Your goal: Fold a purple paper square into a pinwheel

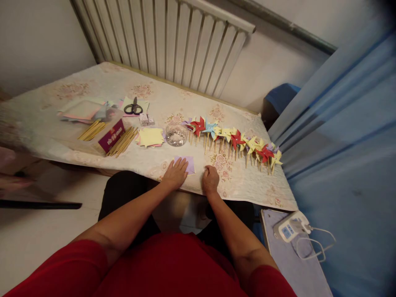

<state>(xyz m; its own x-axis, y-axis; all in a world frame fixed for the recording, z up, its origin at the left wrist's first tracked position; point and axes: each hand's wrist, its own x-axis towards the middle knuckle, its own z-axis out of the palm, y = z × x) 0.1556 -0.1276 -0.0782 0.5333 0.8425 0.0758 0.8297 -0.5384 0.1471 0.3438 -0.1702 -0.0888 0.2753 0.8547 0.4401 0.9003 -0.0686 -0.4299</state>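
Left hand [175, 173] is pressing flat, fingers apart, on square lilac paper [186, 163]; right hand [210, 180], at its 3 o'clock, is resting curled, fingers together, on the bench [93, 82].

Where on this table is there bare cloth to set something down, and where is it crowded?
Bare cloth runs along the far edge by the radiator, behind the scissors and the pinwheels. The near right corner, beyond the right hand, is also bare. The middle strip is crowded: paper stack, sticks, glass bowl. The left hand covers purple paper.
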